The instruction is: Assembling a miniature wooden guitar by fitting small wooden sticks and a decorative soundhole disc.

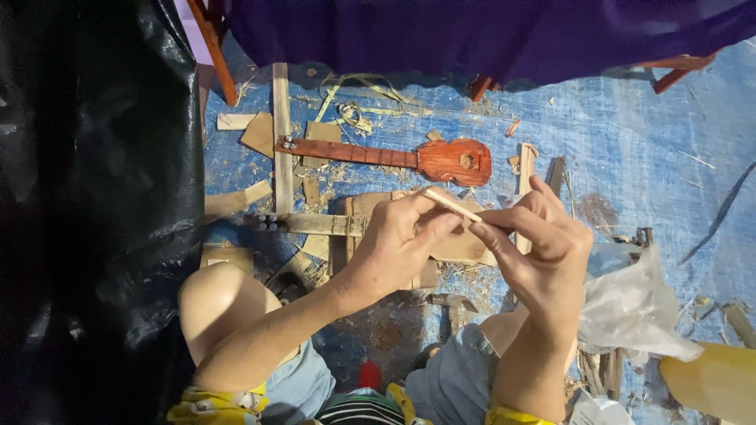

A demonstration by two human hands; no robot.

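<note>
Pale wood stick (453,205), both hands (472,244), clear plastic bag (630,303)

hands (472,244) pinching pale stick (453,205), red toy guitar (394,157)

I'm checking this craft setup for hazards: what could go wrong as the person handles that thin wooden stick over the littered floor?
1. The thin wooden stick is pinched between the left hand and right hand; it could snap or leave splinters in bare fingers.
2. If dropped, it may get lost among the wood scraps on the blue tarp.
3. Bare knees rest near a hammer and sharp offcuts.
</note>
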